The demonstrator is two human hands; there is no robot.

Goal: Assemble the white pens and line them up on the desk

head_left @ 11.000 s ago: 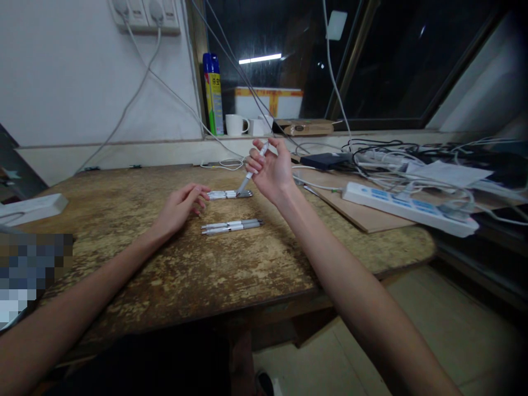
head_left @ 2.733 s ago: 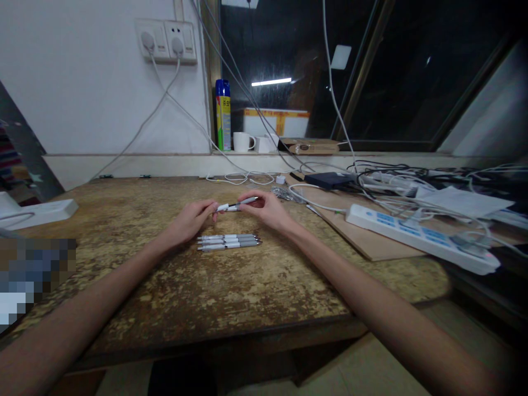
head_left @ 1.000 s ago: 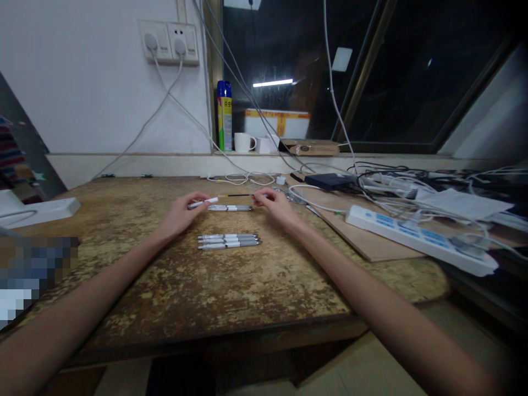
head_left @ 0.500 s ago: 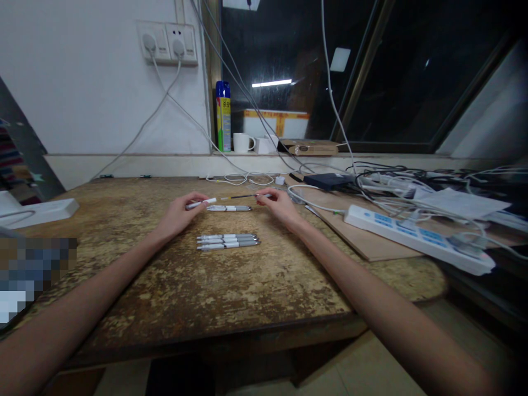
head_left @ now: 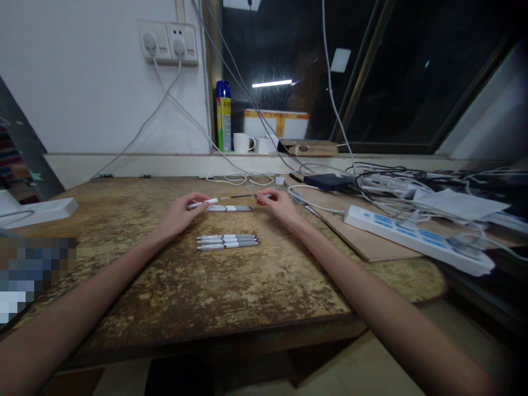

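Note:
My left hand [head_left: 181, 213] pinches a white pen barrel [head_left: 212, 201], its end pointing right. Opposite it, my right hand [head_left: 281, 207] grips a pen refill [head_left: 241, 196] by its right end, along with what looks like a grey pen part partly hidden by the fingers. The refill's dark tube and clear, yellowish end point left toward the barrel, with a small gap between them. Just below both hands lies at least one white-and-grey pen [head_left: 231, 208] on the table. Nearer me, several similar pens [head_left: 227, 242] lie side by side in a row.
The worn wooden table [head_left: 231, 297] spreads under my arms. To the right are a brown board [head_left: 363, 242], a white power strip [head_left: 416, 239] and tangled cables. A mug [head_left: 242, 143] and a spray can [head_left: 223, 116] stand on the sill. Another power strip [head_left: 45, 212] sits left.
Almost nothing differs. The barrel in my left hand has shifted very slightly to the right; the refill stays nearly where it was.

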